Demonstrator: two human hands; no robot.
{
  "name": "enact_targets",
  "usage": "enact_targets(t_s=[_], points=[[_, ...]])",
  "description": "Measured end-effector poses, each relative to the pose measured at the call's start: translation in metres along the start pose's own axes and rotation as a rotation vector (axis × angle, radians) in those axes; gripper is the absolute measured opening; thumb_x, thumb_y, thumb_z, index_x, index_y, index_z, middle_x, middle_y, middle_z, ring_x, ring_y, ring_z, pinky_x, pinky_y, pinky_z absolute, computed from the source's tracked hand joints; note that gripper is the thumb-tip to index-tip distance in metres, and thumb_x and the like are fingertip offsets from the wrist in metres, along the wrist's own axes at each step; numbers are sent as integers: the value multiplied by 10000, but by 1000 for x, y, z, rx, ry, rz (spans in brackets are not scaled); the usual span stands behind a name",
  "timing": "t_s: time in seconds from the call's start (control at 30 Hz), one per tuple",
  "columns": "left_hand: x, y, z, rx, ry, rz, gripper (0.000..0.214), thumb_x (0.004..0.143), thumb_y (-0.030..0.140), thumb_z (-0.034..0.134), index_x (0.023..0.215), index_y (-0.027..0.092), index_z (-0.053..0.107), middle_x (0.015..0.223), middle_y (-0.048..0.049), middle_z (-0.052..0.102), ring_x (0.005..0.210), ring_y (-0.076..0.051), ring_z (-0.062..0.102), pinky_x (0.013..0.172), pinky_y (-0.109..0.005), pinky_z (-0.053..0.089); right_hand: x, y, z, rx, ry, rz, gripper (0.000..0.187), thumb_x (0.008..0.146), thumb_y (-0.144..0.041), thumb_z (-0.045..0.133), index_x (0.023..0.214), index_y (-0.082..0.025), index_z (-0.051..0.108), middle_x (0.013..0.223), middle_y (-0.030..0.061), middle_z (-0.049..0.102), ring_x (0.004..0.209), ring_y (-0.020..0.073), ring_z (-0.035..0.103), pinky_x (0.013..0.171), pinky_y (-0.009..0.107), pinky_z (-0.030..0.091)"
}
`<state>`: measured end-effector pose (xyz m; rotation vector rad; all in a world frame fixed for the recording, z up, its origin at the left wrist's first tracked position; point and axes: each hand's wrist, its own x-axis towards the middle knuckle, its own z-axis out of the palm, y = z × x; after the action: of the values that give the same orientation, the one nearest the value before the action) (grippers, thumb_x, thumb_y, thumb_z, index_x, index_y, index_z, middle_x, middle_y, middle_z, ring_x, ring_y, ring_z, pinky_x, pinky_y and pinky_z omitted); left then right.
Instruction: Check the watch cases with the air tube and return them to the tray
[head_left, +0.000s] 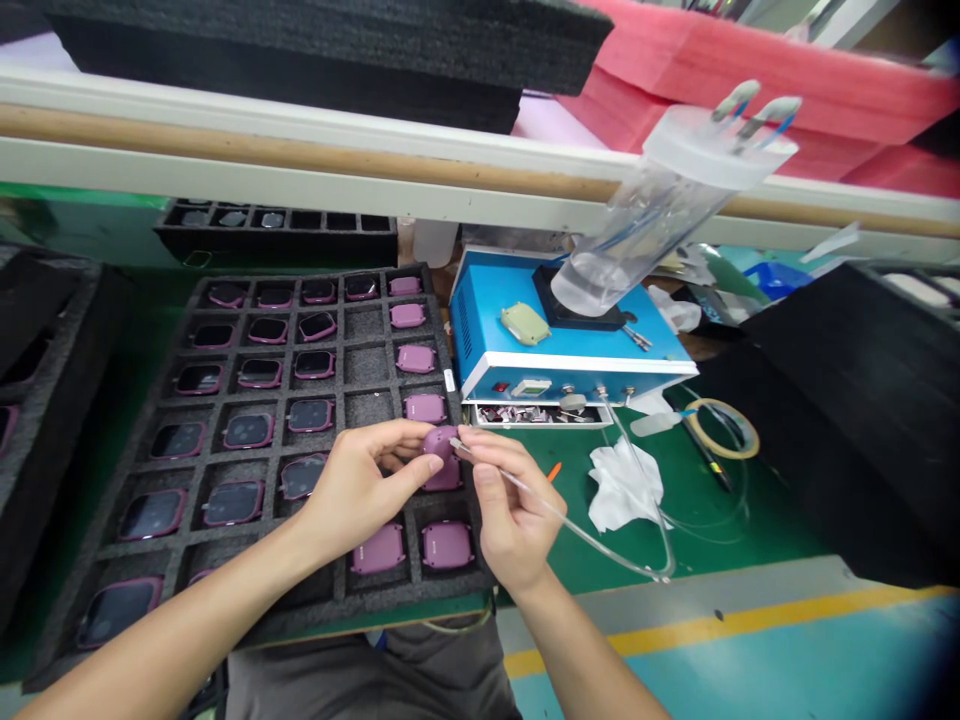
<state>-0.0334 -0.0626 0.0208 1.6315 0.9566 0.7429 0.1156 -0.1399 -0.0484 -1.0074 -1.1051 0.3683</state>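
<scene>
My left hand (pixel 360 490) pinches a small purple watch case (pixel 441 438) between thumb and fingers, over the right column of a black foam tray (pixel 365 368). Close beside it, my right hand (pixel 517 505) grips a thin clear tube (pixel 574 525) near its end. The tube's narrow tip (pixel 459 445) is at the case; whether it touches is too small to tell. Below the hands, purple cases (pixel 448 546) lie in the tray's compartments. Watch bodies with dark screens (pixel 249 431) fill much of its left side, partly hidden by my left forearm.
Behind the tray stands a blue control box (pixel 491 320) carrying a clear cylinder (pixel 652 215) and a yellow-green watch case (pixel 525 324). Crumpled white tissue (pixel 626 485) and a tape roll (pixel 748 432) lie right. Black foam (pixel 862 430) borders the right; a shelf edge (pixel 300 172) crosses behind.
</scene>
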Motion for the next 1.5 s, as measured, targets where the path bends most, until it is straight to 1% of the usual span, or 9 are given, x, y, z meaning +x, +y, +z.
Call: enact_targets(t_s=[0.17,0.43,0.77,1.03,1.3,1.4,1.5], points=[[0,1,0,9,6,6,257,808,272,789,1035,154,810,910,-68,850,799,-213,804,680,-271,613,0,1,0,0,-2,2,209,995,-155,601,1107,-250,750,1147,89,778,1131,249,753,944,472,675],[0,-1,0,27,3,-10,278,806,291,793,1042,146,805,934,-84,850,821,-231,806,683,-289,616,0,1,0,18,-9,8,234,988,-132,604,1123,-253,752,1154,88,777,1141,250,748,960,470,664],[1,-4,0,9,3,-31,294,803,304,799,1055,152,799,939,-80,849,834,-228,806,708,-293,621,0,0,0,-4,-11,14,204,995,-164,600,1106,-241,753,1150,100,780,1134,262,752,946,483,672],[0,-4,-1,24,8,-18,284,799,301,797,1043,156,803,932,-83,848,817,-230,802,694,-299,622,-1,1,-1,-12,-16,12,199,998,-170,598,1104,-239,752,1147,103,776,1134,261,750,960,491,668],[-1,-4,2,58,-19,25,262,837,286,771,1061,155,802,930,-72,847,807,-209,796,685,-264,609,0,-1,-1,-16,-16,5,205,988,-158,614,1116,-241,750,1147,96,776,1123,257,753,956,491,671],[0,3,-6,133,-26,65,267,870,285,731,1097,163,798,982,-74,847,817,-209,792,701,-272,609,-3,-3,-2,-26,22,-21,176,980,-179,635,1091,-240,758,1145,94,777,1109,267,760,927,497,681],[1,14,-30,359,-36,93,311,904,259,685,1195,198,776,1079,-70,839,934,-228,791,829,-308,606,-6,-4,-4,-20,76,-32,163,972,-188,648,1071,-242,764,1130,89,778,1095,276,765,893,505,689]])
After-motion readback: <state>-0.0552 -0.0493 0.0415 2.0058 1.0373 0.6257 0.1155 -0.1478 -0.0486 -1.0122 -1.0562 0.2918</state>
